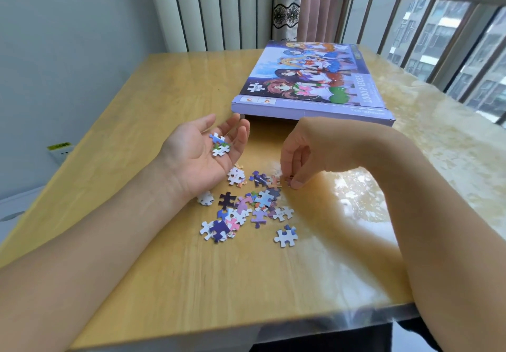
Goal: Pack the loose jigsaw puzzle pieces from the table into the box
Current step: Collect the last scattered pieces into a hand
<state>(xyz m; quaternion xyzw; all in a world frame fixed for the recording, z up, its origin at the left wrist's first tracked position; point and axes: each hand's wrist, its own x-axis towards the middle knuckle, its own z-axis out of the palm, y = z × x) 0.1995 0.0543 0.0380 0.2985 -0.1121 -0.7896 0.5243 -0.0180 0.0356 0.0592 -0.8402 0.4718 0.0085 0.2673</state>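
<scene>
Several loose jigsaw pieces point(247, 208) lie scattered on the wooden table point(137, 105), between my two hands. My left hand point(204, 150) lies palm up with relaxed fingers, carrying a few pieces point(220, 146) on the palm. My right hand point(297, 160) reaches down at the right edge of the pile, its fingertips pinching a small piece point(289, 179) on the tabletop. The purple puzzle box point(309, 78), printed with cartoon figures, lies shut and flat at the far side of the table, just beyond both hands.
A window with a metal railing point(427, 23) runs along the right side of the table. A white radiator point(219, 9) and a curtain point(287, 4) stand behind the far edge. The wall point(68, 50) is to the left, with a socket point(61, 151) low down.
</scene>
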